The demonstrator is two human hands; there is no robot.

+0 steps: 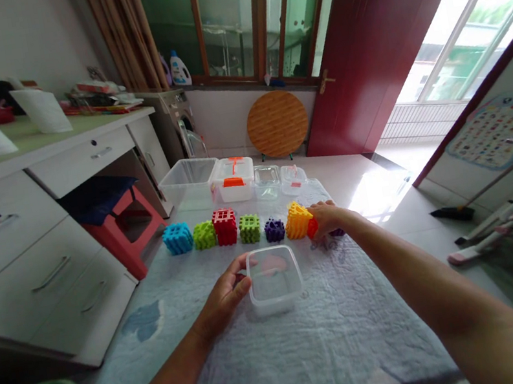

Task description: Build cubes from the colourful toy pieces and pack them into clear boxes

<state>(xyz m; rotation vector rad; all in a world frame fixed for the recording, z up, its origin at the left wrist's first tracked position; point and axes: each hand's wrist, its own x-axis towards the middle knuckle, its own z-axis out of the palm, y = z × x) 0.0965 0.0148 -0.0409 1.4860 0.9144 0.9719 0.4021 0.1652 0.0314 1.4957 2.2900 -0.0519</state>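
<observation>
My left hand [227,292] grips the left rim of a small clear plastic container [278,300], its thumb near the front side. My right hand [325,216] reaches to the right end of a row of coloured blocks, fingers closed around a red block [312,229] beside the stacked yellow blocks [296,219]. Part of a purple block [337,232] shows below that hand. Leftward along the row stand a dark purple block [274,229], a green block [249,228], red blocks [225,227], another green block [204,235] and blue blocks [178,238].
Behind the blocks stand a large clear bin [188,193], a lidded box with an orange latch [236,189], and smaller clear containers [267,180], [293,178]. A blue patterned cloth [285,364] covers the table. A red stool [116,222] stands left.
</observation>
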